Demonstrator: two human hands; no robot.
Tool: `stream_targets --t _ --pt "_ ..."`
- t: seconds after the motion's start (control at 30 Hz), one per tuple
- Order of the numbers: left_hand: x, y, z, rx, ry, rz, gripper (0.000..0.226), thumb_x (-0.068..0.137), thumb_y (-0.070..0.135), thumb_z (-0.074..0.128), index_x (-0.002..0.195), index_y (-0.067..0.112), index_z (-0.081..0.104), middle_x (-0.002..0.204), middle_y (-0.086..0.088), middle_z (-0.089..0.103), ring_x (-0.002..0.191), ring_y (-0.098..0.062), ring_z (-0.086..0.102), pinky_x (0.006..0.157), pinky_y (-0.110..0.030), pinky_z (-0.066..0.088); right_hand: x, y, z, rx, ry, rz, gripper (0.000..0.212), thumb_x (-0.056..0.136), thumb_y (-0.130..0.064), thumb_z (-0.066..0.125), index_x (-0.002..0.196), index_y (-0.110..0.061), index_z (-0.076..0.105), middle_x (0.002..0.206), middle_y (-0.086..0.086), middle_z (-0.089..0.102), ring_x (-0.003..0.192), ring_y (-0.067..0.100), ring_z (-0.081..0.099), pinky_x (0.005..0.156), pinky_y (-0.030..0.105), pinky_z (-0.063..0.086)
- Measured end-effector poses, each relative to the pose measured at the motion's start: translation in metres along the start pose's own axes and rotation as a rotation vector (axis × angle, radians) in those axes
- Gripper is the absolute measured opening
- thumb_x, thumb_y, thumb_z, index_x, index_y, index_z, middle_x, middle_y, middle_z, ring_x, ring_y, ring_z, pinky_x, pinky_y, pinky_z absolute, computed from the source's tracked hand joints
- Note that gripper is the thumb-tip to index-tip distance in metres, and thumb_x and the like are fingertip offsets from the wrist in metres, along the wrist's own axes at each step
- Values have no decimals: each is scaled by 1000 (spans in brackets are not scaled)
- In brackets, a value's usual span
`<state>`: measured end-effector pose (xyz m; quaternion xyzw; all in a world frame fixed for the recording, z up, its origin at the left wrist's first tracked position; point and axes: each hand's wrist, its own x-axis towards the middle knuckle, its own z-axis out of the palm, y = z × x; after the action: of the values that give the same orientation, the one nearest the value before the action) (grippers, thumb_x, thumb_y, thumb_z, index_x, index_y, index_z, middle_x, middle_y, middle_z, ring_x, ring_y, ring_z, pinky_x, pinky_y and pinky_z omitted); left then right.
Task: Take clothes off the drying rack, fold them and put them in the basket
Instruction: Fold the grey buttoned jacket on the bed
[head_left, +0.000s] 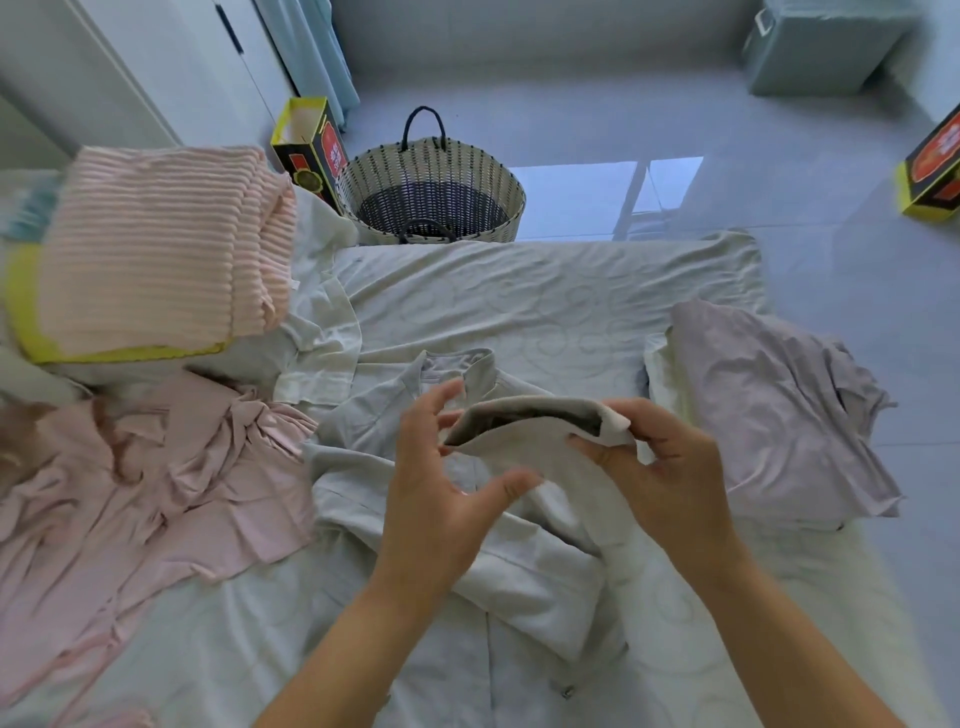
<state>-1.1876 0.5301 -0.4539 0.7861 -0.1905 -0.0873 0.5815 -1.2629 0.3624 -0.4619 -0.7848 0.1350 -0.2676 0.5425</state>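
Observation:
A pale grey shirt (524, 582) lies spread on the bed (545, 291) in front of me. Both hands lift its cuff, or sleeve end (524, 431), above the shirt. My left hand (441, 499) pinches the cuff's left end between thumb and fingers. My right hand (670, 478) grips the right end, thumb on top. The opening of the cuff gapes toward me. A woven basket (431, 192) with dark handles stands on the floor beyond the bed's far edge and looks empty.
A crumpled pink garment (140, 499) lies at my left. A folded pink striped blanket (156, 244) sits at the back left. A folded lilac garment (779, 410) rests at the right. Yellow boxes stand by the basket (311, 150) and at the far right (935, 166).

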Motion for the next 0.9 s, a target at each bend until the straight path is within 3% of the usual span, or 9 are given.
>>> stream_targets --t 0.13,0.27,0.37,0.47,0.57,0.63,0.73,0.8,0.9 --pt "-23 -7 -5 35 -111 232 56 66 52 78 109 30 50 118 10 57 111 -16 58 89 -25 49 -28 -5 11 -123 -40 -195 19 78 -30 66 97 -28 65 90 -21 65 84 5 61 75 27 47" --pt "-47 -45 -24 138 -49 196 22 80 29 61 100 39 59 95 19 63 89 -3 60 77 -15 47 -78 30 18 -222 -203 -129 40 77 -40 69 115 -33 57 109 -22 61 101 -5 55 87 20 43" --pt "-59 -81 -49 172 9 68 18 82 29 57 94 41 63 90 18 64 85 -3 61 76 -14 45 -95 60 11 -212 -295 101 54 76 -65 63 122 -39 53 113 -24 61 107 -5 55 91 12 41" --pt "-74 -136 -82 398 21 -33 14 84 25 56 93 26 67 95 17 62 94 -4 58 82 -21 46 -94 86 3 -232 -300 291 52 74 -57 72 120 -40 53 110 -22 61 105 -7 55 87 9 41" --pt "-102 -182 -104 592 -30 -235 40 83 -3 62 88 36 65 95 19 58 96 -15 59 82 -31 46 -94 115 0 -433 -401 382 52 82 -41 71 129 -26 55 113 -11 62 102 1 57 91 30 47" --pt "-119 -198 -106 567 -18 -403 48 86 -4 59 86 45 58 96 15 59 94 -17 60 78 -30 45 -96 133 -2 -566 -497 448 54 85 -43 65 134 -24 50 124 -5 58 109 10 57 96 40 46" --pt "-128 -213 -97 466 63 -627 21 91 11 59 104 27 62 108 -3 63 103 -23 60 82 -31 45 -94 153 -4 -727 -562 488 56 89 -45 60 139 -24 45 133 -1 53 117 17 54 100 41 41" --pt "-125 -226 -87 442 55 -776 41 90 19 64 128 9 53 123 -12 57 116 -28 55 93 -37 44 -86 162 -5 -808 -566 462 57 90 -44 59 140 -24 44 134 1 52 118 21 54 99 41 39" --pt "-114 -241 -69 353 53 -914 70 87 26 69 142 2 33 138 -18 46 127 -30 46 104 -41 39 -64 172 -5 -849 -526 410 54 91 -40 59 140 -21 45 132 5 55 118 27 54 97 45 39"
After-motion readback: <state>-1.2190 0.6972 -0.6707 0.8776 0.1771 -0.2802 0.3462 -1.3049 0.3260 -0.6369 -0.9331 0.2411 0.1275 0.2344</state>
